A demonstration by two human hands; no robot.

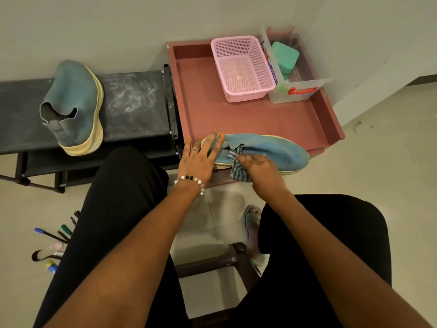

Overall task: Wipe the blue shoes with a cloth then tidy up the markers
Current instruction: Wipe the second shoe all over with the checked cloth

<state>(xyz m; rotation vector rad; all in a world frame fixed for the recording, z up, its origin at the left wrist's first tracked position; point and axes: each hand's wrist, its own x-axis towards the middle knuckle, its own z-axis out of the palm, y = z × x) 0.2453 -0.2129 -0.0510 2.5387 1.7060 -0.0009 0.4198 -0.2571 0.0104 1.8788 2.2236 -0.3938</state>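
Observation:
One blue shoe [272, 150] lies on its side at the near edge of the reddish-brown tray table [248, 119], toe pointing right. My left hand [201, 157] rests on its heel with straight fingers. My right hand [257, 166] grips a striped grey-blue cloth [237, 172] against the shoe's side near the opening. The second blue shoe [75, 107] lies on the black shoe rack [137, 102] to the left. Several markers [54, 235] lie scattered on the floor by my left leg.
A pink mesh basket [243, 67] and a clear plastic box [293, 74] holding a green block stand at the back of the tray table. A dark wooden stool [217, 261] sits between my knees. Walls close off the back.

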